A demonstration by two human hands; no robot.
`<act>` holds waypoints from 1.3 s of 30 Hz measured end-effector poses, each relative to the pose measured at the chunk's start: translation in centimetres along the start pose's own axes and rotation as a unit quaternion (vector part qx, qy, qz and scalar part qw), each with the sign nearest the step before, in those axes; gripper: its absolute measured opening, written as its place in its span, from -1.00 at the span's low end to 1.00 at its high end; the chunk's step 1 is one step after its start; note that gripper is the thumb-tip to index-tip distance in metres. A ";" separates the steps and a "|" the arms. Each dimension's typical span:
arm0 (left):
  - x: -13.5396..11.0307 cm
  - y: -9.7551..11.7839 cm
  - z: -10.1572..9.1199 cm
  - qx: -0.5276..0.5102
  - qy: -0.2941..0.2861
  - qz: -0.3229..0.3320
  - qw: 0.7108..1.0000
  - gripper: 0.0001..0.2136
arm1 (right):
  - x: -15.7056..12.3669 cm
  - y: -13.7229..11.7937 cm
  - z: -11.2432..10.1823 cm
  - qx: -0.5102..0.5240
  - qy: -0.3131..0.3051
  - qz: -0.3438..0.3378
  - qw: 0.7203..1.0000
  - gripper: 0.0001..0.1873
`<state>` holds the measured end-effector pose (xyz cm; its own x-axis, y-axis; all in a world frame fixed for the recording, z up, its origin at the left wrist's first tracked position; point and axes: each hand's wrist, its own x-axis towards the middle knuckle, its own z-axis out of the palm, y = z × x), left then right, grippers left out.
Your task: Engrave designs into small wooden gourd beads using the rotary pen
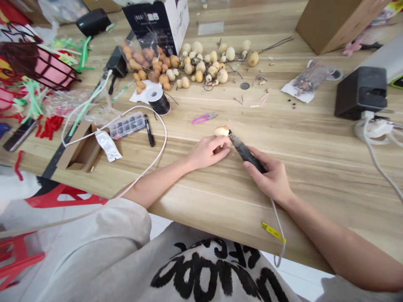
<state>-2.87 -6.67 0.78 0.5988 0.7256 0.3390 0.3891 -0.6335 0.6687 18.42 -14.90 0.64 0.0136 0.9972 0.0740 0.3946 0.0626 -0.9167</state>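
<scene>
Small gourd (221, 131) sits in the closed grip of our left hand (208, 152), held above the worktop (315, 138), with the tip of the corded black tool (244, 155) right at its end. Our right hand (269, 178) grips that tool firmly. We have just this gourd in hand; the other gourds (201, 63) lie heaped further along, beside a bag of darker gourds (141, 58).

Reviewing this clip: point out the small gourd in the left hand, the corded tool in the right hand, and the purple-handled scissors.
Small gourd (221, 131): head view, on its pale top above the fingers.
Corded black tool (245, 155): head view, on its dark grip.
Purple-handled scissors (200, 119): head view, on the handle loops.
</scene>
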 end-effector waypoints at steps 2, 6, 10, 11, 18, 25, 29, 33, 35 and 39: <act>0.0 0.0 0.0 0.003 0.004 0.003 1.000 -0.91 | 0.0 0.0 0.0 0.001 0.001 0.002 1.000 -0.50; 0.0 0.1 -0.1 0.005 0.005 0.008 1.000 -0.89 | 0.0 0.0 0.0 0.004 0.002 0.001 1.000 -0.50; 0.0 0.2 -0.1 0.008 0.001 0.000 1.000 -0.88 | 0.0 -0.1 0.0 0.010 0.002 0.002 1.000 -0.51; 0.0 0.2 -0.1 0.008 -0.001 -0.002 1.000 -0.88 | 0.0 -0.1 0.0 0.011 0.001 0.006 1.000 -0.50; -0.1 0.1 -0.1 0.016 -0.024 -0.019 0.999 -0.84 | -0.3 0.2 0.1 0.027 0.019 0.021 0.999 -0.50; -0.1 0.0 -0.1 0.024 -0.028 -0.009 0.999 -0.86 | -0.4 0.4 0.1 0.020 0.028 0.024 0.999 -0.50; -0.1 -0.1 -0.1 0.027 -0.029 -0.002 0.999 -0.87 | -0.4 0.4 0.1 0.023 0.031 0.023 0.999 -0.48; 0.0 -0.2 0.0 0.024 -0.031 0.001 0.999 -0.88 | -0.3 0.4 0.1 0.021 0.025 0.016 0.999 -0.50; -0.1 -0.2 0.0 0.024 -0.033 -0.002 0.999 -0.88 | -0.3 0.4 0.1 0.019 0.024 0.015 0.999 -0.50; 0.0 -0.1 -0.1 0.026 -0.040 -0.009 0.999 -0.90 | -0.3 0.3 0.1 0.022 0.022 0.014 0.999 -0.49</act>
<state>-2.97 -6.61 0.76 0.6440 0.7152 0.2716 0.4356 -0.6347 0.6383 18.40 -15.17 0.34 0.0650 0.9958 0.0644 0.3533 0.0374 -0.9348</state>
